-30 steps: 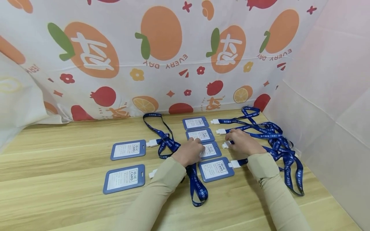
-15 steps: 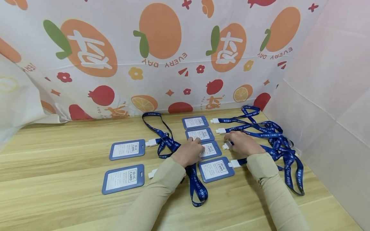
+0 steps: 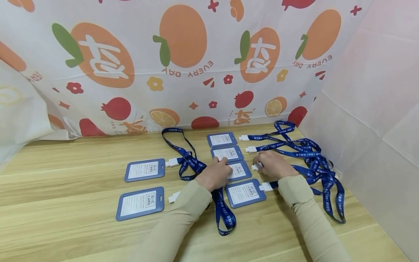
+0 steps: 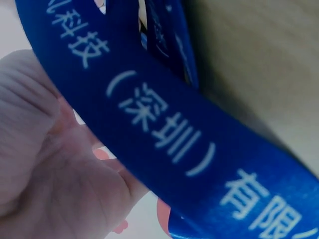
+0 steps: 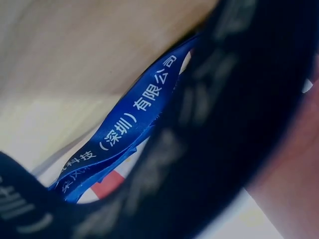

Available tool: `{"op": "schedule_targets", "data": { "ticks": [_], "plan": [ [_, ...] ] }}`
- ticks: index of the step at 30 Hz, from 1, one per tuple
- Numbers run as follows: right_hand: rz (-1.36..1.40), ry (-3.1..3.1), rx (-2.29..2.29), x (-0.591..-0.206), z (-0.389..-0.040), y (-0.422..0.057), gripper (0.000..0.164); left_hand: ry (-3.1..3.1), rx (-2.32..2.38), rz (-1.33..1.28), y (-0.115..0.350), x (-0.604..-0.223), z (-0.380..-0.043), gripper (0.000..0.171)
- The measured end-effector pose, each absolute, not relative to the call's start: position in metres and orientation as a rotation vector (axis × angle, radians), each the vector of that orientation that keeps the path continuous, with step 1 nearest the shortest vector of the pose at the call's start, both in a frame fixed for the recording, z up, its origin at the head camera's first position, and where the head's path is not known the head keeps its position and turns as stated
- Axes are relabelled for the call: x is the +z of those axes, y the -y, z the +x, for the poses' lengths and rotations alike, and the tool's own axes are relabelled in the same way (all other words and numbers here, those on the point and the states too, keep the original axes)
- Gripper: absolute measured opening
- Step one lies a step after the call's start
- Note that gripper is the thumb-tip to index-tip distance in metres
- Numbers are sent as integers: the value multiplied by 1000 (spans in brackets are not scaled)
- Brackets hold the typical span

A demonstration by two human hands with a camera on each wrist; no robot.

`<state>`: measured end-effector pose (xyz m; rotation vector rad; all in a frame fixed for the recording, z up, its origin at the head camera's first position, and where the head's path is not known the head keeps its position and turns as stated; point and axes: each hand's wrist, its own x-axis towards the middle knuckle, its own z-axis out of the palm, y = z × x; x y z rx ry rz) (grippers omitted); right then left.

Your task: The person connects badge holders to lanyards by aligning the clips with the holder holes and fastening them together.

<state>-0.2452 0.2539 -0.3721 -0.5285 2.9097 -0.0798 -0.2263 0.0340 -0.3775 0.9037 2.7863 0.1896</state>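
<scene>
In the head view, my left hand (image 3: 216, 174) holds the left end of a blue ID card holder (image 3: 240, 169), third from the back in the right-hand column. My fingers cover part of its face. Just right of that holder, my right hand (image 3: 275, 165) pinches the white clip (image 3: 256, 166) of a blue lanyard, apart from the holder's slotted end. The lanyard strap (image 4: 164, 114) with white lettering crosses close before the palm in the left wrist view. In the right wrist view, a blurred dark strap hides most of the right hand, with a lettered blue strap (image 5: 134, 117) behind.
Nearest in the column, a card holder (image 3: 245, 193) has its clip (image 3: 266, 186) at its slot. Two more holders (image 3: 145, 170) lie at left with lanyards. Tangled lanyards (image 3: 315, 160) lie at right. A fruit-print cloth (image 3: 183, 94) hangs behind the wooden table (image 3: 65, 193).
My right fingers have drawn slightly closer together over the white clip. The left hand and the card holders stay about where they were.
</scene>
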Motion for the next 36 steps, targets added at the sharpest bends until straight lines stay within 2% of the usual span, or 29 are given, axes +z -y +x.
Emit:
{"op": "schedule_targets", "data": {
  "ticks": [16,36],
  "plan": [
    [-649,-2939,-119,-373,-243,-253,20,-2776,166,899,-33,-380,-226,28],
    [-667,-2958,-239,-376,-243,-255,22,-2797,143,934,-33,-379,-225,28]
  ]
}}
